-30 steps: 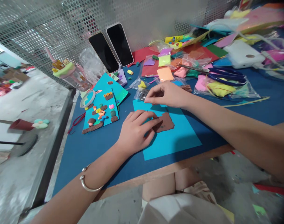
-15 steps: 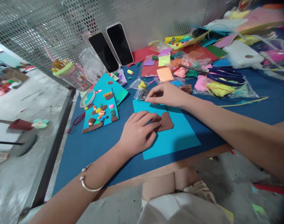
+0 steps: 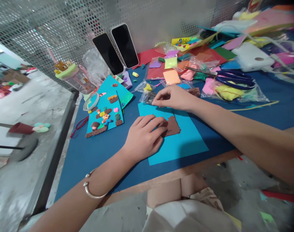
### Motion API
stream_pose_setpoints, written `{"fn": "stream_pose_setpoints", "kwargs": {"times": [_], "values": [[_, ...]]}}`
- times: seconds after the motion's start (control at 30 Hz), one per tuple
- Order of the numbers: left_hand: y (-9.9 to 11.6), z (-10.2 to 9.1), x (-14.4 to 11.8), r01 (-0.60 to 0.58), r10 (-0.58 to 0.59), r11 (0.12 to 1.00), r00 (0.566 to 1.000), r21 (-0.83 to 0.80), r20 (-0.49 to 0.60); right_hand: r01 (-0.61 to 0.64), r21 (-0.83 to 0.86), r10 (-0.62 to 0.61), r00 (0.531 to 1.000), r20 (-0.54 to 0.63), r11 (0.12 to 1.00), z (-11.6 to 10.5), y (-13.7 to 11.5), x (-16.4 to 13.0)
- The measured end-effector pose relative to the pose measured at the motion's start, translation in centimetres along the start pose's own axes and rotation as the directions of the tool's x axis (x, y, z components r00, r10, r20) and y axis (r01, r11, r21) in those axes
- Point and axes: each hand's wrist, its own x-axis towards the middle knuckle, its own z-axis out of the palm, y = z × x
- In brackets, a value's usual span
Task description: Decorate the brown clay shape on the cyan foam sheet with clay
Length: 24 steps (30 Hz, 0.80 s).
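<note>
Since the picture from a second earlier we had moved very little: our left hand (image 3: pixel 144 138) had crept a touch toward the right of the frame, its fingers drawn in more, so that they covered more of the left end of the brown clay sheet (image 3: pixel 172 126). Our right hand (image 3: pixel 176 98) hung almost where it was, a little above centre.

We had the left fingers half bent and loosely spread, the tips over the sheet – whether they pinched it or merely rested there, we could not tell. On the right, thumb and forefinger met in a close pinch just beside a small clear bag of dark clay (image 3: pixel 150 97); nothing showed between the tips, though anything tiny would have been hidden from us.

As for progress, we judged this piece of work to be at an early stage. Our brown sheet lay flat and ragged-edged near the middle of the turquoise card (image 3: pixel 159 154), in the centre of the frame, and we saw no other clay on the parts of that card in view. Left of centre, by contrast, a decorated card (image 3: pixel 105 102) carried many small shaped pieces and looked far more complete. Packets of coloured clay, among them a peach square (image 3: pixel 171 77), lay across the upper right, near the blue-handled scissors (image 3: pixel 219 75).
</note>
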Motion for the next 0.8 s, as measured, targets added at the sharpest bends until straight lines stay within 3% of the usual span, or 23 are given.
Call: {"fn": "stream_pose_setpoints", "kwargs": {"times": [0.2, 0.4, 0.47, 0.53, 0.6, 0.7, 0.73, 0.8], "values": [[-0.1, 0.0, -0.1, 0.034, -0.035, 0.999, 0.999, -0.042, -0.035, -0.001, -0.002, 0.001, 1.000, 0.008, 1.000, -0.1, -0.1, 0.0], [0.0, 0.0, 0.0, -0.014, 0.014, 1.000, 0.999, 0.000, 0.038, -0.028, 0.022, 0.028, 1.000, -0.002, 0.999, 0.1, -0.3, 0.0], [0.0, 0.0, 0.1, -0.004, 0.004, 0.999, 1.000, -0.032, 0.014, -0.013, 0.036, 0.012, 1.000, 0.007, 0.999, 0.1, -0.1, 0.0], [-0.1, 0.2, 0.2, 0.078, -0.088, 0.989, 0.993, -0.125, -0.078, 0.016, 0.051, -0.016, 1.000, 0.017, 0.999, 0.0, 0.0, 0.0], [-0.4, 0.4, 0.4, 0.218, -0.274, 0.943, 0.938, -0.253, -0.211, 0.042, 0.066, -0.044, 0.999, 0.024, 0.997, -0.1, 0.0, 0.0], [-1.1, 0.6, 0.6, 0.382, -0.525, 0.826, 0.788, -0.415, -0.321, 0.046, 0.102, -0.050, 0.998, 0.038, 0.994, -0.3, -0.3, -0.2], [-1.4, 0.7, 0.7, 0.405, -0.568, 0.796, 0.758, -0.449, -0.322, 0.035, 0.115, -0.041, 0.998, 0.051, 0.993, -0.3, -0.5, -0.3], [-1.7, 0.7, 0.7, 0.418, -0.601, 0.766, 0.737, -0.489, -0.310, 0.013, 0.131, -0.024, 0.996, 0.083, 0.991, -0.1, -0.8, -0.5]]}}
